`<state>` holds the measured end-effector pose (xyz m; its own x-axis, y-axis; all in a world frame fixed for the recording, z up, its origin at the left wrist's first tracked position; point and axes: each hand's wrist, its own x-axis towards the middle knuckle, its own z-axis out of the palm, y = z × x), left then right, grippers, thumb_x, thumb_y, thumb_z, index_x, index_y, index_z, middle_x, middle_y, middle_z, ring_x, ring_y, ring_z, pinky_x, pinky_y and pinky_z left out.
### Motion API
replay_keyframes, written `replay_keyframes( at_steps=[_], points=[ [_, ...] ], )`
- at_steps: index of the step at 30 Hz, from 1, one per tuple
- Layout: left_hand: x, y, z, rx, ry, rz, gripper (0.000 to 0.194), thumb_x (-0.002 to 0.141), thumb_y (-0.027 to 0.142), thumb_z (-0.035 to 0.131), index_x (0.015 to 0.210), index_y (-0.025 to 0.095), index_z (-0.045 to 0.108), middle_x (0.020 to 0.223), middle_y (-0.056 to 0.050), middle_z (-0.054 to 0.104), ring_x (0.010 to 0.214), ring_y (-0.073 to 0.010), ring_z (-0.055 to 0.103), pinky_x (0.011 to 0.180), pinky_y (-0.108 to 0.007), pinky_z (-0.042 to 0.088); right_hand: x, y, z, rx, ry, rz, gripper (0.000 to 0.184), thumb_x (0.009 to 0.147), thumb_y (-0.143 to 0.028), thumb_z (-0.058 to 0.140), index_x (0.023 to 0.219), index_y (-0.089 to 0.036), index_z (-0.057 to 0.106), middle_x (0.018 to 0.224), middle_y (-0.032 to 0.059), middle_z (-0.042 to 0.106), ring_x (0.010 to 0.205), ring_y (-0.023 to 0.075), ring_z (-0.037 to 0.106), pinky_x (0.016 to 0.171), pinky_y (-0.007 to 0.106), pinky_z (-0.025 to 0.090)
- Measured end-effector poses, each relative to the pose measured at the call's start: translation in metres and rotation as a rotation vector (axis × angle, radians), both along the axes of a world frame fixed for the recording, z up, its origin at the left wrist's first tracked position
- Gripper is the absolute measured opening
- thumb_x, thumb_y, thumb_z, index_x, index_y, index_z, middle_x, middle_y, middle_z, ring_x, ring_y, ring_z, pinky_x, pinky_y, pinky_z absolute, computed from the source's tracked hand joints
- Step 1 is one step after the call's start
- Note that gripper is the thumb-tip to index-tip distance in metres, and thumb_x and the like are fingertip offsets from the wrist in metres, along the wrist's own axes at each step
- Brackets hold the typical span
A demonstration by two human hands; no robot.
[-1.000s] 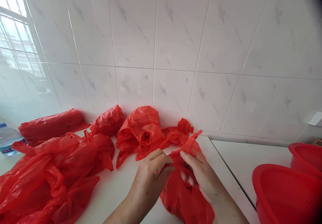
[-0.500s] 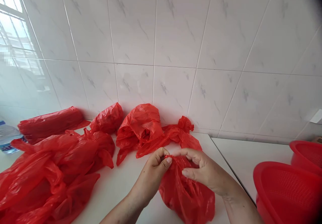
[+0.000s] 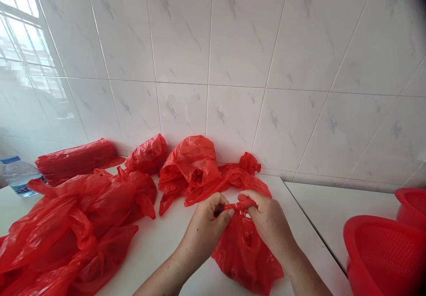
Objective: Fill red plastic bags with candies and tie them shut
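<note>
A small red plastic bag point(image 3: 246, 256) rests on the white counter point(image 3: 159, 247) in front of me. My left hand point(image 3: 206, 227) and my right hand point(image 3: 268, 220) both pinch its twisted top, fingers closed on the thin red strip stretched between them. What the bag holds is hidden by the plastic.
Several other red plastic bags point(image 3: 83, 211) lie to the left and along the tiled wall, one point(image 3: 189, 167) gaping. A water bottle point(image 3: 18, 176) stands at far left. Two red colander baskets point(image 3: 382, 256) sit at right, past a seam in the counter.
My hands have drawn closer over the bag's top, and the loose handles are now twisted into a tight strip between my fingers.
</note>
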<state>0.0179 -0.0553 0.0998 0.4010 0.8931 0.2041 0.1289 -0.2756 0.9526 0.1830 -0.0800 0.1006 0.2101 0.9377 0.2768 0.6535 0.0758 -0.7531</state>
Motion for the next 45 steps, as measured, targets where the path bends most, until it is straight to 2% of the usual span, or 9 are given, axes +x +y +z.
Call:
replay_keyframes(
  at_steps=[7, 11, 14, 21, 28, 33, 35, 38, 45],
  points=[
    [-0.002, 0.002, 0.004, 0.075, 0.063, 0.025, 0.009, 0.077, 0.017, 0.055, 0.068, 0.017, 0.054, 0.063, 0.005, 0.049, 0.061, -0.01, 0.041, 0.058, -0.021, 0.032, -0.003, -0.012, 0.015, -0.102, 0.355, 0.222, 0.042, 0.071, -0.014, 0.048, 0.106, -0.025, 0.068, 0.109, 0.0011, 0.067, 0.098, 0.0176, 0.062, 0.085, 0.029, 0.049],
    [-0.002, 0.004, 0.007, 0.108, 0.107, 0.037, 0.009, 0.078, 0.017, 0.055, 0.069, 0.018, 0.055, 0.066, 0.004, 0.054, 0.065, -0.0117, 0.046, 0.061, -0.022, 0.036, 0.003, -0.02, 0.022, -0.113, 0.491, 0.312, 0.035, 0.079, -0.032, 0.058, 0.112, -0.025, 0.065, 0.12, 0.005, 0.063, 0.112, 0.0212, 0.056, 0.093, 0.034, 0.046],
    [-0.006, 0.002, 0.007, 0.183, 0.183, 0.051, 0.01, 0.079, 0.017, 0.056, 0.07, 0.019, 0.055, 0.072, 0.002, 0.058, 0.069, -0.0133, 0.05, 0.063, -0.024, 0.038, 0.011, -0.013, 0.016, -0.083, 0.496, 0.219, 0.034, 0.083, -0.044, 0.056, 0.11, -0.026, 0.066, 0.116, 0.0047, 0.064, 0.11, 0.0207, 0.057, 0.095, 0.036, 0.044],
    [-0.032, -0.023, -0.002, 0.625, 0.481, -0.06, 0.02, 0.075, 0.003, 0.058, 0.062, 0.017, 0.05, 0.084, -0.001, 0.059, 0.08, -0.0163, 0.052, 0.078, -0.031, 0.041, 0.034, 0.022, -0.025, 0.105, 0.021, -0.194, 0.032, 0.087, -0.024, 0.039, 0.1, -0.021, 0.068, 0.108, 0.0051, 0.064, 0.098, 0.0175, 0.06, 0.086, 0.032, 0.048],
    [-0.056, -0.045, -0.007, 0.405, 0.882, -0.246, 0.023, 0.068, 0.003, 0.068, 0.061, 0.016, 0.051, 0.071, 0.004, 0.061, 0.075, -0.0143, 0.057, 0.107, -0.052, 0.023, 0.057, 0.041, -0.06, 0.011, -0.09, -0.189, 0.029, 0.083, -0.018, 0.042, 0.09, -0.017, 0.07, 0.097, 0.0055, 0.065, 0.089, 0.0157, 0.06, 0.082, 0.029, 0.045],
    [-0.067, -0.047, -0.006, 0.27, 0.666, -0.27, 0.019, 0.07, 0.021, 0.077, 0.078, 0.022, 0.06, 0.084, 0.003, 0.064, 0.082, -0.0168, 0.058, 0.094, -0.036, 0.04, 0.07, 0.041, -0.073, -0.007, -0.1, -0.302, 0.031, 0.086, -0.042, 0.047, 0.101, -0.022, 0.067, 0.095, 0.0028, 0.067, 0.085, 0.0175, 0.06, 0.075, 0.028, 0.042],
    [-0.065, -0.045, -0.004, 0.252, 0.532, -0.272, 0.03, 0.07, 0.027, 0.077, 0.095, 0.025, 0.06, 0.096, 0.0, 0.063, 0.087, -0.0189, 0.057, 0.082, -0.029, 0.046, 0.078, 0.038, -0.079, -0.014, -0.091, -0.43, 0.041, 0.089, -0.05, 0.038, 0.105, -0.021, 0.064, 0.094, 0.0048, 0.067, 0.082, 0.0198, 0.059, 0.07, 0.029, 0.04],
    [-0.052, -0.041, -0.003, 0.293, 0.46, -0.249, 0.041, 0.073, 0.023, 0.074, 0.11, 0.027, 0.058, 0.12, -0.006, 0.056, 0.104, -0.0218, 0.055, 0.088, -0.032, 0.046, 0.091, 0.035, -0.09, -0.058, -0.071, -0.534, 0.045, 0.089, -0.051, 0.033, 0.106, -0.021, 0.061, 0.095, 0.0066, 0.068, 0.081, 0.0213, 0.058, 0.067, 0.029, 0.039],
    [0.0, -0.026, -0.022, 0.528, 0.688, -0.265, 0.097, 0.059, 0.03, 0.084, 0.142, 0.028, 0.034, 0.154, -0.018, 0.017, 0.137, -0.0416, 0.024, 0.101, -0.055, 0.037, 0.107, 0.04, -0.11, -0.246, -0.046, -0.468, 0.041, 0.081, -0.045, 0.042, 0.113, -0.025, 0.058, 0.1, 0.0067, 0.068, 0.085, 0.0264, 0.061, 0.065, 0.033, 0.04]
  ],
)
